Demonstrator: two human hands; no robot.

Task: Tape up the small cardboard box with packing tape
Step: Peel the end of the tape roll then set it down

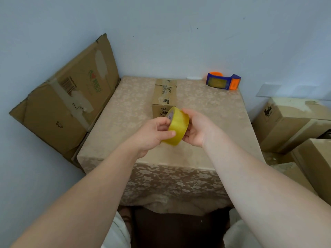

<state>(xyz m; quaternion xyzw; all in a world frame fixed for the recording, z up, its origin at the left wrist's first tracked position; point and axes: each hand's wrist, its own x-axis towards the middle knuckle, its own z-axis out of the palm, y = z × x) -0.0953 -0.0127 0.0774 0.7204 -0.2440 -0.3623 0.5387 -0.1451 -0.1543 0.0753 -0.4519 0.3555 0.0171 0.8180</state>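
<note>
A small cardboard box point(164, 93) with printed black lettering lies lengthwise in the middle of the table, its flaps down. In front of it, above the table, I hold a roll of yellowish clear packing tape point(178, 127) between both hands. My left hand point(152, 135) pinches the roll's near-left side with thumb and fingers. My right hand point(195, 127) cups its right side. The roll hides the box's near lower corner.
The table point(125, 113) wears a beige floral cloth and stands against a pale wall. A blue and orange tape dispenser point(223, 81) sits at the back right corner. Flattened cardboard point(68, 97) leans at the left. Several cardboard boxes point(293, 122) are stacked at the right.
</note>
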